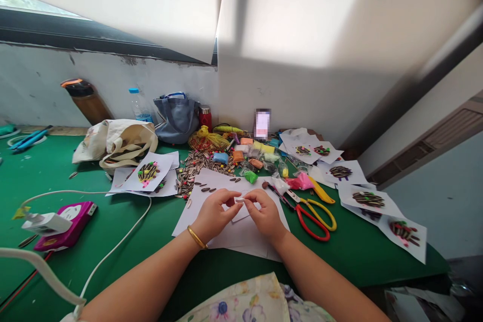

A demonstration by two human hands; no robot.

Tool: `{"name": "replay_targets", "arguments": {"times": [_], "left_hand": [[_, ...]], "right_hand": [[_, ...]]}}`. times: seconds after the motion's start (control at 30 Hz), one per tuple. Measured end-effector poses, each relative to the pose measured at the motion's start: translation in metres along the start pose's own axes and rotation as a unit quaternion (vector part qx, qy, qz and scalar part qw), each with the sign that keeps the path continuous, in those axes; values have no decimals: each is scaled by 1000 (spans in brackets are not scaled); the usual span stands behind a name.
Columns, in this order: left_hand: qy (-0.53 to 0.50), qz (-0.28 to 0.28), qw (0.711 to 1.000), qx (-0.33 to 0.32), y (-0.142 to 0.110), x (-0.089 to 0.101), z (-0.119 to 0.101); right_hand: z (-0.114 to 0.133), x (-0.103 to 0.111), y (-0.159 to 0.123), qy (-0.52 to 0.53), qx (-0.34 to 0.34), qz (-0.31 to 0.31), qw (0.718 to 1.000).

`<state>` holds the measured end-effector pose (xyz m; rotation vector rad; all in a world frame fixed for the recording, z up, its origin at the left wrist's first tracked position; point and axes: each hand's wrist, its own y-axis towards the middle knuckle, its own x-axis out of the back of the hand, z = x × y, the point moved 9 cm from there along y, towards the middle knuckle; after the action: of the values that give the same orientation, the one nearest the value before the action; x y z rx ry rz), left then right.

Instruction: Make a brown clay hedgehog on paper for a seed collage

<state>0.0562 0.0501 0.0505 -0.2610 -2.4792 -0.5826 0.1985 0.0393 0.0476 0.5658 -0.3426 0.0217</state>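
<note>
Logging from my remote stn, item by item:

1. L hand point(213, 214): narrow pinch on white paper scrap point(239, 201); gold bangle point(196, 237) on wrist.
2. R hand point(266, 215): narrow pinch on same scrap from opposite side; fingertips point(247, 200) close to L's.
3. Scrap: held betw. both hands, just above white paper sheets point(230, 234) on green table point(113, 251).
4. Sunflower seeds point(199, 172): loose heap beyond sheets, few pcs point(207, 189) on top sheet.
5. Scissors point(311, 221), red & yellow handles: on table, just right of R hand.
6. Modelling clay packs point(245, 153): cluster beyond sheets.
7. Seed-art sheets point(368, 199): spread along R side; more point(148, 173) to L of heap.
8. Pink-and-white device point(64, 226) w/ white cable point(113, 193): far L of L hand.
</note>
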Motion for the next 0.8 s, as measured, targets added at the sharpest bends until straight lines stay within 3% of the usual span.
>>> {"name": "replay_targets", "arguments": {"times": [0.2, 0.33, 0.5, 0.8], "left_hand": [[-22, -9, 1000, -5, 1, 3, 0], [-89, -15, 994, 68, 4, 5, 10], [-261, 51, 947, 181, 0, -13, 23], [-314, 109, 917, 221, -7, -25, 25]], "right_hand": [[3, -3, -1, -14, 10, 14, 1000], [0, -2, -1, -24, 7, 10, 1000], [8, -9, -1, -30, 42, 50, 997], [15, -9, 0, -39, 49, 59, 996]]}}
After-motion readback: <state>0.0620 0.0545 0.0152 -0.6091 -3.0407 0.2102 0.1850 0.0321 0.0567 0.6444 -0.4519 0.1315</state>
